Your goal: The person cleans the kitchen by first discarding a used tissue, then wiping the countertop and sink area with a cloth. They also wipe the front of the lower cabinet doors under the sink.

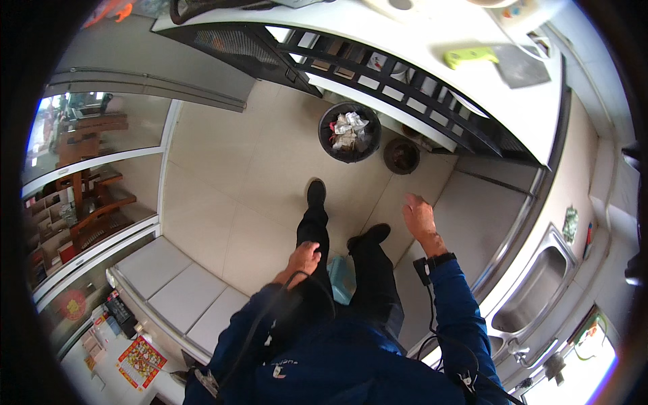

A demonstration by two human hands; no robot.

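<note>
My left hand point(305, 259) hangs in front of my left thigh with its fingers curled inward. Nothing shows in it, though its palm is hidden. My right hand point(420, 216) is held out over the tiled floor point(238, 167), beside the grey lower cabinet front point(471, 217), and is empty, its fingers slightly bent and apart. Ahead of my feet stands a black waste bin point(374, 144) with crumpled paper and plastic inside. To its right sits a smaller dark round container point(389, 164) with dark contents. Between my legs a light blue object point(341, 281) is partly covered.
A white counter point(405, 30) bears a cleaver point(521, 66) with a lime-green handle. Beneath it is a black slatted rack point(390, 76). On the right is a steel sink point(531, 293). A glazed sliding door point(101, 157) and low grey cabinets point(187, 288) line the left.
</note>
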